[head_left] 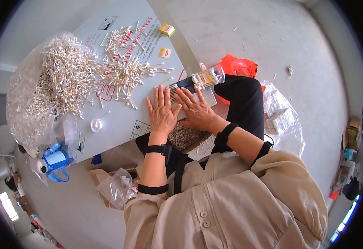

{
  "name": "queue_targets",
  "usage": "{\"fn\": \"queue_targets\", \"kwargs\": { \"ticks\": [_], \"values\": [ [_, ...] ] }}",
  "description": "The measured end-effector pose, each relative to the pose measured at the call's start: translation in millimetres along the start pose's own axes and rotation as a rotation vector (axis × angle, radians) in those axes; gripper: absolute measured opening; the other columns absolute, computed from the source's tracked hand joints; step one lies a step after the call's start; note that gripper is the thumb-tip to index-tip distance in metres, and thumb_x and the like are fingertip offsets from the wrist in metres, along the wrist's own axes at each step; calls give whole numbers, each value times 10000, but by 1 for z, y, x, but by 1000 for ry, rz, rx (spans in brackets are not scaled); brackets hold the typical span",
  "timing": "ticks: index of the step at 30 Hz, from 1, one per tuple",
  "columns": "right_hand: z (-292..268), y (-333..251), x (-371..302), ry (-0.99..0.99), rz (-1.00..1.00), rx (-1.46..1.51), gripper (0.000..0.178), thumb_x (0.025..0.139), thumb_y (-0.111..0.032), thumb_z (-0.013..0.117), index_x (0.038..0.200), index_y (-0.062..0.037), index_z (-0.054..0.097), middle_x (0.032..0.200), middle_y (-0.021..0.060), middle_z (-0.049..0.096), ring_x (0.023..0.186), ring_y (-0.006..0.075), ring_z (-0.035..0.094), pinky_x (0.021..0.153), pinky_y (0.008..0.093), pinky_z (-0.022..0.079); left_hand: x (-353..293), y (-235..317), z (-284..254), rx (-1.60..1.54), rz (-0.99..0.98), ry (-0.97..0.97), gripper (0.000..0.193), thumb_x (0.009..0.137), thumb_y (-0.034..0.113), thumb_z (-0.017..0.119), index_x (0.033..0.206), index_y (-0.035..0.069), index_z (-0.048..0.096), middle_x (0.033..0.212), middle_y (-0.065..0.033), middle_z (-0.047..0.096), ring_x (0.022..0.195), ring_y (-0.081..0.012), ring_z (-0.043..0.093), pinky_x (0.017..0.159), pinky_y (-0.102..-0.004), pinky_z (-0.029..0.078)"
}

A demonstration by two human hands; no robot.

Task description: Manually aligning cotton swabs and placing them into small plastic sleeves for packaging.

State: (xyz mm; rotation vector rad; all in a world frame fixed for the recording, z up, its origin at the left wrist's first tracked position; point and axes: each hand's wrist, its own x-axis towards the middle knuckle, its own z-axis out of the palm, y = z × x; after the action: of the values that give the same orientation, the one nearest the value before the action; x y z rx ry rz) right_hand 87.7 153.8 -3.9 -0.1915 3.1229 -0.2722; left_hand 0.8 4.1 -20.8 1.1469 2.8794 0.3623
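My left hand [163, 113] lies flat on the table's near edge, its fingers stretched out and close together. Beside it rests my right hand [197, 111], fingers extended and slightly apart, angled in toward the left. A row of cotton swabs [173, 92] shows between my hands, partly covered by the fingers. Just beyond my right fingertips is a dark flat piece [185, 84]. Against it lies a clear bag of cotton swabs [208, 78] with a yellow label. Neither hand grips anything that I can see.
A large clear bag [32, 120] spills cotton swabs [125, 76] across the grey tabletop [119, 118]. Two small yellow packets [165, 52], a little round container [96, 125] and a blue bottle [56, 160] stand leftward. Under my hands sits a box of swabs [185, 137]. Red plastic [237, 65] lies rightward.
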Motion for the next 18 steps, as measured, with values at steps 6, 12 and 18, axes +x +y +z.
{"fn": "queue_targets", "kwargs": {
  "ticks": [6,12,18],
  "values": [
    [-25,13,2,-36,-50,26,973,750,-560,677,1480,-36,306,1575,118,233,1476,256,161,1179,544,63,0,1,2,23,-24,-32,750,958,573,370,1530,116,212,1603,-113,152,1485,-267,119,1178,-543,56],
    [-26,74,-1,186,186,-29,676,905,-422,563,1495,-195,324,1579,98,225,1474,254,159,1172,551,64,2,8,4,12,-28,-21,747,960,539,404,1535,112,190,1604,-119,143,1486,-276,106,1181,-537,50],
    [-1,93,-1,95,230,69,690,936,-506,486,1523,-234,247,1594,69,191,1478,260,137,1182,527,61,13,26,5,48,-29,-57,755,961,522,424,1536,99,181,1602,-129,144,1485,-291,109,1178,-533,77]
  ]
}}
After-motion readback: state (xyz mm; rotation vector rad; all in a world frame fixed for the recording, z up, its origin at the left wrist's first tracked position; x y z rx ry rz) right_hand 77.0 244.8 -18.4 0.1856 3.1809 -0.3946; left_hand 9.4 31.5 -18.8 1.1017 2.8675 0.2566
